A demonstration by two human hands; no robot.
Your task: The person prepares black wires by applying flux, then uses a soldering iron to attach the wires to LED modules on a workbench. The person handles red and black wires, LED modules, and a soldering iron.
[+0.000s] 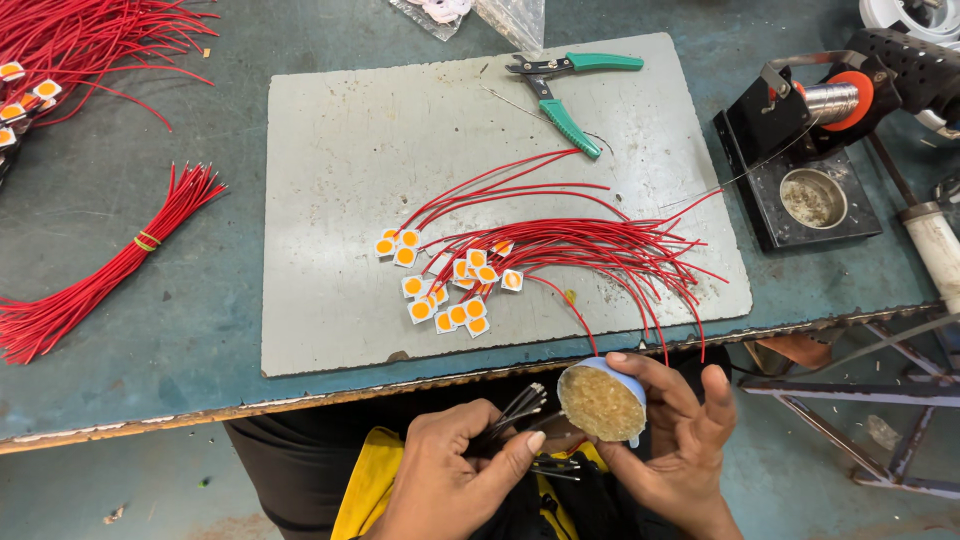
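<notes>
I have my left hand [450,475] pinched around a bunch of black wires [520,410], their bared tips just short of the small blue tub of yellowish paste [600,402] that my right hand [680,440] cradles. No tip looks dipped yet, I judge. Beyond the grip, on the grey mat [350,160], a batch looks finished — red leads [580,245] joined to square orange-centred chips [440,290]. Far left, a banded red bundle [110,270] waits — plenty left.

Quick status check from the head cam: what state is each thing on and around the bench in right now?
Left hand: gripping black wires.
Right hand: holding flux tub, open, tilted toward the wires.
Cutters: lying on the mat, jaws closed.
Loose red wires with chips: spread on mat.
Red wire bundle: tied with band.
</notes>
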